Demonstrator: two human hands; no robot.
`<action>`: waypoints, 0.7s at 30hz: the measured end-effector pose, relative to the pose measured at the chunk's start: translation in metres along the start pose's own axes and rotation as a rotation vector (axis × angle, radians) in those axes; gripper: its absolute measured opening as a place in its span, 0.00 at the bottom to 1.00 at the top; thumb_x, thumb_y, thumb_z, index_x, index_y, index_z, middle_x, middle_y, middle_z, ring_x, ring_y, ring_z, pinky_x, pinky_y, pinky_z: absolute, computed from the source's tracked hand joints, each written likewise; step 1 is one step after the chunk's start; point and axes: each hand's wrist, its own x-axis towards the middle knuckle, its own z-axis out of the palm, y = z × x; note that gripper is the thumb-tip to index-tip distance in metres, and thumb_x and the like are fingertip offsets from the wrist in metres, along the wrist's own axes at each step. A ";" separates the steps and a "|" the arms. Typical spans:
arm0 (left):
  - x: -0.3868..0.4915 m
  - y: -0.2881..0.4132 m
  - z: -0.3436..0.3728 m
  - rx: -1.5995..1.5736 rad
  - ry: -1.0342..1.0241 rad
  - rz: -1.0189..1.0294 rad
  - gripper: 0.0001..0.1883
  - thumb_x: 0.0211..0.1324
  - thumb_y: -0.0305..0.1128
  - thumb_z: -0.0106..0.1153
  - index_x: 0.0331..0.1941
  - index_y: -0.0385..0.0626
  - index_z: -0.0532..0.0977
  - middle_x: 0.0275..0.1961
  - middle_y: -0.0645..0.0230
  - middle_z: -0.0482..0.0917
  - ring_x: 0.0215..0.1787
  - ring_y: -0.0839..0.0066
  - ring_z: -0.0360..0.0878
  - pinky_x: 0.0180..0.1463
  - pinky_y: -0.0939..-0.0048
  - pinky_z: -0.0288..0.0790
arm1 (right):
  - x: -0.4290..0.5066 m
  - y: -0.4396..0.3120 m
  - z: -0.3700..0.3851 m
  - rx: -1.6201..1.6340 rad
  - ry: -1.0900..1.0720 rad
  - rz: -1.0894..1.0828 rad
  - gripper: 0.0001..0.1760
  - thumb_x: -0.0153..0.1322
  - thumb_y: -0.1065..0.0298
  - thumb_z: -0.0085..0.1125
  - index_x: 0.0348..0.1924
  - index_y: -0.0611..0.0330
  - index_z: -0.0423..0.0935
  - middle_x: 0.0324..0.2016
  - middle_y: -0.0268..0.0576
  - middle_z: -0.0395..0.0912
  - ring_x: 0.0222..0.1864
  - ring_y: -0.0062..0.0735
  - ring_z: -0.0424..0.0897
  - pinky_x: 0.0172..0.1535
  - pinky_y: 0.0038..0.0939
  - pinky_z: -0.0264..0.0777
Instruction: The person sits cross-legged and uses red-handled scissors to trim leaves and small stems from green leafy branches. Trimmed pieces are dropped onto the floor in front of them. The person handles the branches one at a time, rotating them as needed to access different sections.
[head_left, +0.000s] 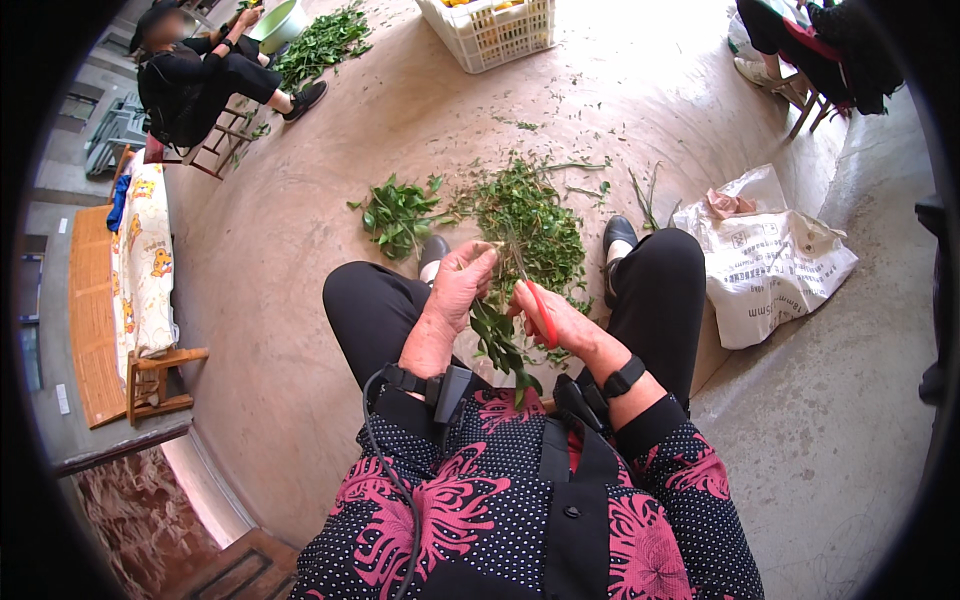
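Observation:
Between my knees, my left hand (463, 276) grips a leafy green sprig (498, 336), its leaves hanging down toward my lap. My right hand (553, 319) is closed around the red handle of a pair of scissors (541, 309). Their metal blades point away from me, near the fingertips of my left hand; whether they touch the stem I cannot tell. Beneath both hands, a heap of cut green leaves and stems (534, 225) covers the floor. A smaller bunch of leafy sprigs (397, 217) lies to its left, by my shoe.
A white woven sack (780, 270) bearing print lies right of my knee. Ahead stands a white plastic crate (495, 37) holding something yellow. One person (202, 82) sits far left near a leaf pile (322, 45) and a pale green basin (279, 24); another (817, 56) sits far right.

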 end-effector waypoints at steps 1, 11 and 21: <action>0.001 -0.001 -0.002 -0.005 0.019 -0.002 0.04 0.65 0.34 0.57 0.39 0.49 0.76 0.21 0.86 0.66 0.18 0.92 0.57 0.22 0.85 0.52 | -0.001 -0.001 -0.001 -0.026 -0.010 0.015 0.33 0.74 0.35 0.43 0.38 0.63 0.72 0.26 0.38 0.72 0.28 0.25 0.72 0.32 0.27 0.68; 0.000 0.003 0.002 0.038 0.011 -0.086 0.03 0.65 0.32 0.57 0.37 0.48 0.75 0.19 0.85 0.64 0.17 0.91 0.56 0.21 0.84 0.50 | 0.003 0.003 0.002 -0.492 0.129 -0.037 0.35 0.72 0.33 0.44 0.40 0.63 0.73 0.38 0.58 0.78 0.44 0.57 0.78 0.46 0.45 0.70; 0.002 -0.001 -0.001 -0.086 0.058 0.035 0.02 0.65 0.31 0.58 0.39 0.49 0.76 0.20 0.86 0.65 0.17 0.92 0.56 0.20 0.85 0.49 | -0.005 -0.011 0.005 -0.629 0.177 0.008 0.33 0.70 0.33 0.48 0.38 0.60 0.72 0.37 0.57 0.78 0.44 0.57 0.78 0.46 0.45 0.70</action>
